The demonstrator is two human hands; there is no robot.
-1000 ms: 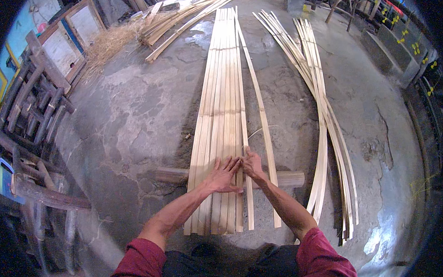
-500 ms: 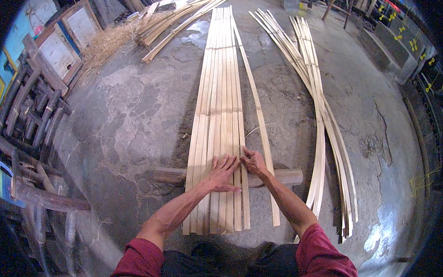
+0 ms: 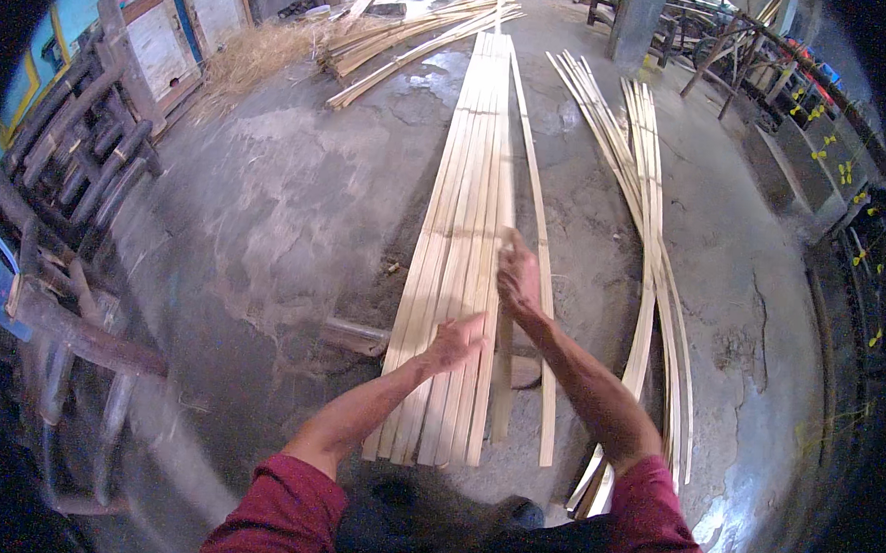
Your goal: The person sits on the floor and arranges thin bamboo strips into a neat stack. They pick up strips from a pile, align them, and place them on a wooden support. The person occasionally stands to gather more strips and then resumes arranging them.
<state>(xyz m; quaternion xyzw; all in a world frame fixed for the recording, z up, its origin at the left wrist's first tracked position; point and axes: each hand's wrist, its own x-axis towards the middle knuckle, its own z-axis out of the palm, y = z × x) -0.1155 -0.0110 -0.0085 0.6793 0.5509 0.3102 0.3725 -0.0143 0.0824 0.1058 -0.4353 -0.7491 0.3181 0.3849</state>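
Note:
Pale bamboo strips lie side by side in a long row that narrows away from me. My left hand rests over the near part of the row, its fingers stretched toward the right edge and slightly blurred. Higher up along that edge, my right hand is closed around a bamboo strip, whose near end looks smeared by motion. Beneath the row runs a round wooden pole, mostly covered by the strips. One separate strip lies just right of the row.
More loose strips cross each other on the concrete floor at right. A strip bundle and straw-like shavings lie at the far left. Stacked wooden frames stand left; a concrete trough stands right.
My right hand has moved forward and closed on the strip at the row's right edge. My left hand has shifted slightly, its fingers less spread. The view has tilted and turned left.

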